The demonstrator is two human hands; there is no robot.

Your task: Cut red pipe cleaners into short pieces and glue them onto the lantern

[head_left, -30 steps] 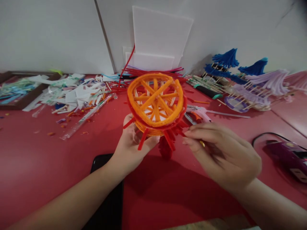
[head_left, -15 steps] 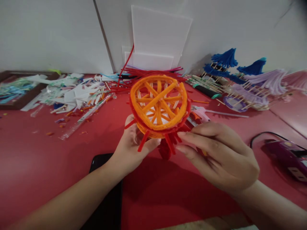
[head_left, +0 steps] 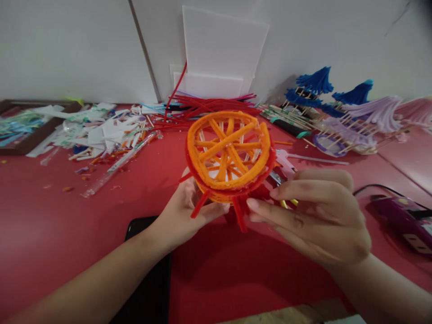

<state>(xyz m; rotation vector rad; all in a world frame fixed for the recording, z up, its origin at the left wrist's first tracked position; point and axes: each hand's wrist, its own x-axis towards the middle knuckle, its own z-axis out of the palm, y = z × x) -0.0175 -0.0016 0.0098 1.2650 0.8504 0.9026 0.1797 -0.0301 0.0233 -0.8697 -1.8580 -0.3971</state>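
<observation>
A round orange and red pipe-cleaner frame (head_left: pixel 232 146) with crossed spokes on top and pale sticks inside is held above the table. My left hand (head_left: pixel 187 202) grips its lower left side, thumb under the rim; the fingers behind are partly hidden. Short red pipe-cleaner ends (head_left: pixel 200 204) stick out round the lower rim. At the lower right of the rim, my right hand (head_left: pixel 317 216) has its thumb and fingertip pinched on one red pipe-cleaner end (head_left: pixel 249 202), mostly covered by the fingers.
Red pipe cleaners (head_left: pixel 209 105) lie at the back before white boards (head_left: pixel 224 45). Scraps (head_left: pixel 111 126) and a tray (head_left: pixel 72 107) are at left. At right stand blue (head_left: pixel 315 81) and lilac models (head_left: pixel 374 114), a pink glue gun (head_left: pixel 285 162) and a purple power strip (head_left: pixel 398 220). A black device (head_left: pixel 151 279) lies below.
The frame has shifted slightly right and down and tilted a little. My right hand's fingertips have closed together at the red end beneath the rim.
</observation>
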